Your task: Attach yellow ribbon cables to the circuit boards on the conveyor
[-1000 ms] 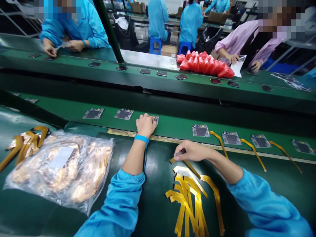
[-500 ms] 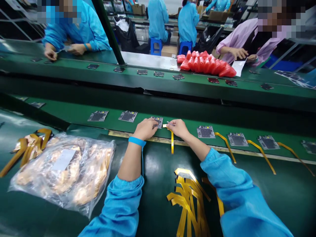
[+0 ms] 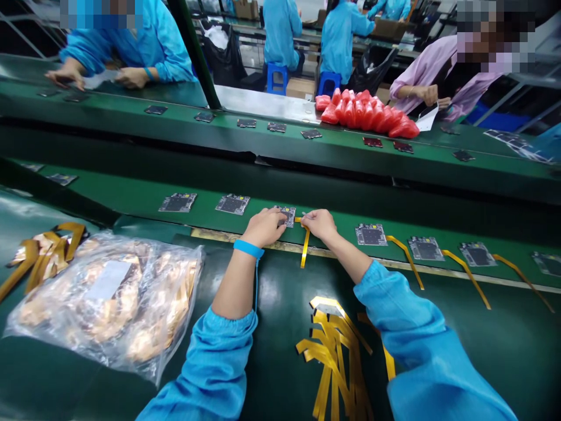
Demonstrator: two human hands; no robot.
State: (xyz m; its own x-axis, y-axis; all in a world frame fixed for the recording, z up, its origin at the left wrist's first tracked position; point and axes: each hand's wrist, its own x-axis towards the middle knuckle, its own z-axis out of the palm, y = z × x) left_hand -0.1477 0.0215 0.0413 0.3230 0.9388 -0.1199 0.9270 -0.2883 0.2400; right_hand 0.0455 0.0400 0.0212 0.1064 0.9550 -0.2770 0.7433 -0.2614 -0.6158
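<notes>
Head view: a small circuit board (image 3: 288,215) sits on the near green belt (image 3: 131,199), dead centre, with a yellow flex strip (image 3: 304,245) running from its right edge back over the belt's lip. Left hand (image 3: 264,227) is curled over the board's left side, fingertips pressed on it. Right hand (image 3: 321,224) pinches the strip's top end right at the board. Two bare boards (image 3: 232,203) lie to the left, boards with strips (image 3: 371,234) to the right. Loose strips (image 3: 335,351) are piled by the right sleeve, and a clear bag (image 3: 109,301) sits at left.
</notes>
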